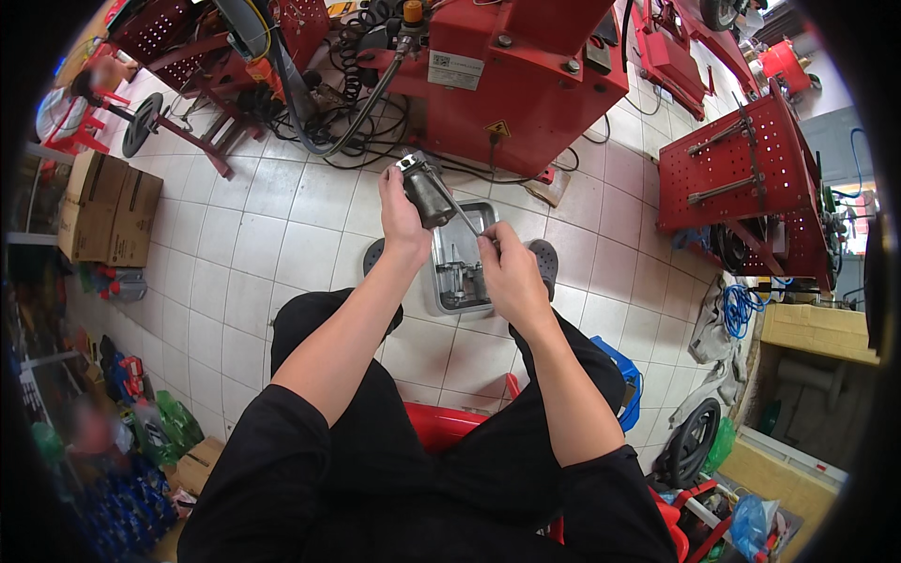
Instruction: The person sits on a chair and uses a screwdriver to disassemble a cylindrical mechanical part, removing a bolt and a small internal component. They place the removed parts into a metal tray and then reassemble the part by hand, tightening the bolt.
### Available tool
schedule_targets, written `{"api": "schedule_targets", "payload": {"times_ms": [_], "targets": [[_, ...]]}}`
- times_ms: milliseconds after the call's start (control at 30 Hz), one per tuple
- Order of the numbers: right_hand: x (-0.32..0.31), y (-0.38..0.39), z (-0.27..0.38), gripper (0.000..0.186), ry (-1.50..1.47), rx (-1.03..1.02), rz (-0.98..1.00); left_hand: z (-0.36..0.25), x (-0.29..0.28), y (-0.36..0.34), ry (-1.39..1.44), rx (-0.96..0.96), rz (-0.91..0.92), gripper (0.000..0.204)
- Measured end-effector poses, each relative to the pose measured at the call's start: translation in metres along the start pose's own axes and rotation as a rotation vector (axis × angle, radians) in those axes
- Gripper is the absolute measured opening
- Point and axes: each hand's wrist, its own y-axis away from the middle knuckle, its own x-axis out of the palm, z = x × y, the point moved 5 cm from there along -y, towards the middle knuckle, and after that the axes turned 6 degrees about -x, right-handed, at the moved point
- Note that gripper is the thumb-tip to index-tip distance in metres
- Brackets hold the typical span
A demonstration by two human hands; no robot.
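Over a white tiled floor (pixel 282 225), at centre of view, person sits on a red stool (pixel 441 424), legs in black trousers, forearms coming in from 6 o'clock. L hand (pixel 402 214) is clenched round a grey metal cylinder part (pixel 427 192), held up w/ its capped end tilted toward 11 o'clock. R hand (pixel 511 272), at 4 o'clock from the L, pinches a thin metal rod (pixel 462 214); rod runs up toward 10 o'clock & its far tip meets the side of the cylinder. Can't tell if the tip goes into the part or just touches it.

Directly below both hands, on the floor betw. the feet, lies a rectangular metal tray (pixel 458 263) w/ small metal pieces inside, too small to tell apart. Grey shoe (pixel 544 263) at tray's 3 o'clock edge, other shoe partly hidden at 9 o'clock behind L wrist.

At 12 o'clock stands a big red machine (pixel 526 84) w/ black hoses (pixel 319 122) & cables trailing on tiles at 11 o'clock. At 2 o'clock, red perforated tool board (pixel 741 159) w/ long tools hung on it. Cardboard boxes (pixel 108 211) at 9 o'clock. Blue crate (pixel 624 375) just beside R thigh at 4 o'clock; black tyre (pixel 693 441) further out at 4 o'clock. Green bottles (pixel 174 422) at 8 o'clock
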Motion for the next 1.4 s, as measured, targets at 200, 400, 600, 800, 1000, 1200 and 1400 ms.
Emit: {"api": "schedule_targets", "payload": {"times_ms": [200,400,600,800,1000,1200,1400], "targets": [[-0.001,0.002,-0.005,0.019,0.089,-0.033,-0.090,0.000,-0.007,-0.005,-0.046,0.188,0.021,0.025],[-0.002,0.004,-0.001,0.017,0.229,-0.075,-0.139,-0.004,0.002,0.004,-0.068,0.214,0.018,0.024],[0.002,-0.001,-0.007,0.020,-0.003,0.139,0.006,-0.004,0.002,0.002,-0.075,0.222,0.068,0.024],[0.005,-0.001,-0.019,0.024,-0.061,0.029,-0.066,-0.006,0.005,0.005,-0.065,0.222,0.082,0.024],[0.012,-0.001,-0.022,0.021,-0.050,0.066,-0.044,-0.004,0.005,0.005,-0.085,0.229,0.091,0.024],[0.012,0.003,-0.017,0.023,-0.068,0.014,-0.094,-0.006,0.011,0.009,-0.132,0.247,0.093,0.023],[0.015,0.002,-0.015,0.022,-0.042,-0.041,-0.087,-0.009,0.015,0.011,-0.139,0.253,0.145,0.022]]}}
